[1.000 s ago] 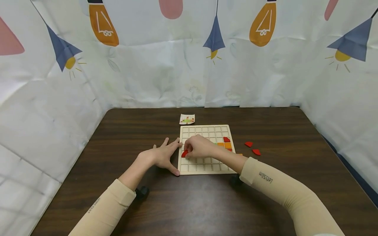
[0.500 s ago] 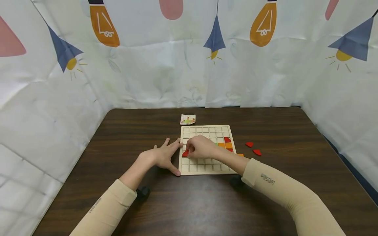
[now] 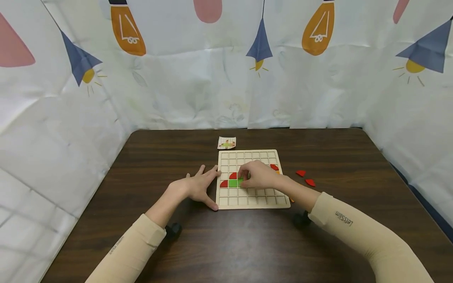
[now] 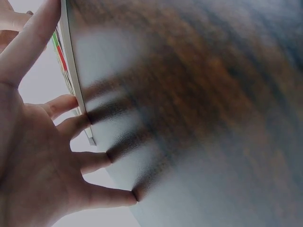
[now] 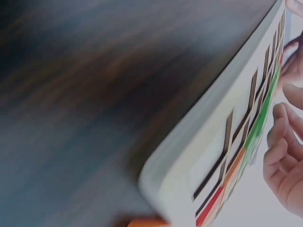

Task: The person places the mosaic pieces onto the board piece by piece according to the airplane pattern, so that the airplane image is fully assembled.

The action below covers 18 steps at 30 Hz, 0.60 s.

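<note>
A pale wooden grid board (image 3: 253, 202) lies on the dark table. With fingers spread, my left hand (image 3: 198, 186) touches its left edge; in the left wrist view, that hand's fingertips reach the edge and the tabletop. Over the board's middle, my right hand (image 3: 260, 175) has bent fingers, thumb and index finger apart at a green tile (image 3: 240, 182). Left of it are another green tile (image 3: 232, 183), a red quarter-round tile (image 3: 224, 184) and a second red quarter-round tile (image 3: 232, 175). The right hand and forearm hide part of the board's right side.
A small pattern card (image 3: 227, 143) lies behind the board. Two loose red quarter-round pieces, one nearer (image 3: 310, 182) and one farther (image 3: 301, 173), lie to the right. An orange piece (image 3: 291, 200) shows beside the board's right edge. A printed white curtain (image 3: 198, 90) surrounds the table.
My right hand has moved right along the board, away from the left red tile, uncovering a second red tile and green tiles. My left hand has stayed at the left edge.
</note>
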### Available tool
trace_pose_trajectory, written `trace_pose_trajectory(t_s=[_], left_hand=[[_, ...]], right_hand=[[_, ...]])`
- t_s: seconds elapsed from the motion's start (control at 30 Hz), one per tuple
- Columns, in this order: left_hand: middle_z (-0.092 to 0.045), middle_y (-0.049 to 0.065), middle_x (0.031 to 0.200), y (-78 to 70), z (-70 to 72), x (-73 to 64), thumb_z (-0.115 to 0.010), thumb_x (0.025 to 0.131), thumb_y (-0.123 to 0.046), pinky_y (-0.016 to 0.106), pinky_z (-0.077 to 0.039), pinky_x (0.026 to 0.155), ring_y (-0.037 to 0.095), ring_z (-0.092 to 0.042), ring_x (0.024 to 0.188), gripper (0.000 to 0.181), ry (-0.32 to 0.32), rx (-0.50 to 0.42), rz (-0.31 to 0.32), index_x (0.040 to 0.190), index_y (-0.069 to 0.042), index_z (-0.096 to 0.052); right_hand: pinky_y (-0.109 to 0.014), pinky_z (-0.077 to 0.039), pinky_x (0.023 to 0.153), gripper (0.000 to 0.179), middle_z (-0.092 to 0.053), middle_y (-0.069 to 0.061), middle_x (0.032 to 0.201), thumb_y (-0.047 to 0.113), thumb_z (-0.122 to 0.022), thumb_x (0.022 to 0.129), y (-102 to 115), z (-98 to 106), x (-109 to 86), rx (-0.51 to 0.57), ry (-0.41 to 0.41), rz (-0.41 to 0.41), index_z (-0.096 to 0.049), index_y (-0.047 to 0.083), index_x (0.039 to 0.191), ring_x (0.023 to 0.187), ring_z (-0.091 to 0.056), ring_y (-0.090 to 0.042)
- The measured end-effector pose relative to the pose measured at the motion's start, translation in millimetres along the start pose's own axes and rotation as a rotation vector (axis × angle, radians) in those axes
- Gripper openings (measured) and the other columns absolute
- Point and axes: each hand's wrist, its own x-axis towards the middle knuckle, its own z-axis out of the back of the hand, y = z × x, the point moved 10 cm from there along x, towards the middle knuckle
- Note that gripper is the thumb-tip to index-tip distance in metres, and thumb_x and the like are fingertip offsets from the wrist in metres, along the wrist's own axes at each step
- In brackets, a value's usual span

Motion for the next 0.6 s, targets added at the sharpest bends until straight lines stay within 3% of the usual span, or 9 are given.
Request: trace_pose_trajectory(t_s=[0.2,0.43,0.6], left_hand=[[0.002,0.007,0.172,-0.5,-1.0,-0.5,-0.089,0.074,-0.056,0.083,-0.008,0.106,0.042,0.007,0.155,0.119,0.002,0.001,-0.001,0.164,-0.016,-0.023],[0.002,0.007,0.172,-0.9,0.2,-1.2,-0.09,0.074,-0.056,0.083,-0.009,0.107,0.042,0.006,0.155,0.119,-0.005,0.005,-0.001,0.164,-0.017,-0.024],[0.002,0.006,0.172,-0.3,-0.1,-1.4,-0.089,0.074,-0.056,0.082,-0.009,0.107,0.042,0.006,0.155,0.119,-0.003,0.006,0.004,0.164,-0.017,-0.023]], right_hand=[[-0.03,-0.05,0.067,0.016,-0.065,0.007,0.078,0.012,-0.08,0.089,-16,12,-15.8,0.039,-0.007,0.007,-0.074,0.006,0.103,0.065,-0.057,-0.009],[-0.032,-0.051,0.064,0.019,-0.066,0.004,0.082,0.013,-0.078,0.091,-41,26,-34.3,0.118,-0.019,-0.057,-0.073,0.004,0.107,0.065,-0.059,-0.013],[-0.033,-0.053,0.064,0.018,-0.066,0.003,0.082,0.012,-0.077,0.092,-51,34,-47.6,0.112,-0.03,-0.089,-0.073,0.004,0.108,0.066,-0.062,-0.014]])
